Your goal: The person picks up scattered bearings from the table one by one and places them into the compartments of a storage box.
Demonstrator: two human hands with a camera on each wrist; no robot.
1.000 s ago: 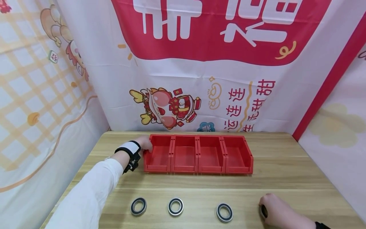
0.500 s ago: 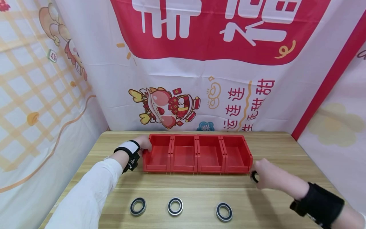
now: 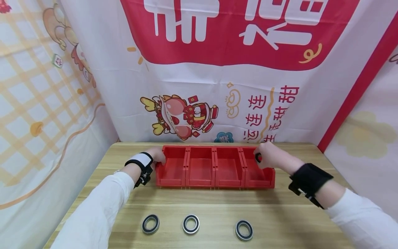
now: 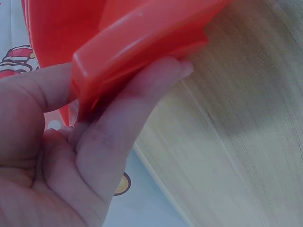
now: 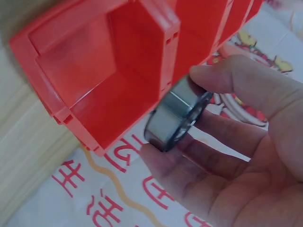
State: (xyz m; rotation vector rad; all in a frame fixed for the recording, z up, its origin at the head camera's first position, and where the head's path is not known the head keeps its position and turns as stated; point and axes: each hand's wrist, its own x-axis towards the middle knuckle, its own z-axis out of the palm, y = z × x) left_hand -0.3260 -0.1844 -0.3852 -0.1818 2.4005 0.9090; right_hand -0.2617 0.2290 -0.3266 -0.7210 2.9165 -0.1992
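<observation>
Wooden table (image 3: 311, 204) sitting center frame, banner walls behind; four red bins (image 3: 215, 167), three rings (image 3: 190, 224) lying lower center (fourth ring (image 5: 177, 116) being pinched by right hand (image 3: 269, 155)); left hand (image 3: 157, 155) fingers gripping leftmost bin's edge.

left arm: white sleeve, stretched forward, black-and-white wrist strap | left hand (image 3: 157, 156): fingers and thumb curled in a pinch | right arm: reaching forward, black wrist strap | right hand (image 3: 268, 155): raised, thumb and fingers pinching

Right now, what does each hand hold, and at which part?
The right hand pinches a bearing by its outer rim, thumb against fingers. The left hand grips the left end wall of the red bin row.
</observation>
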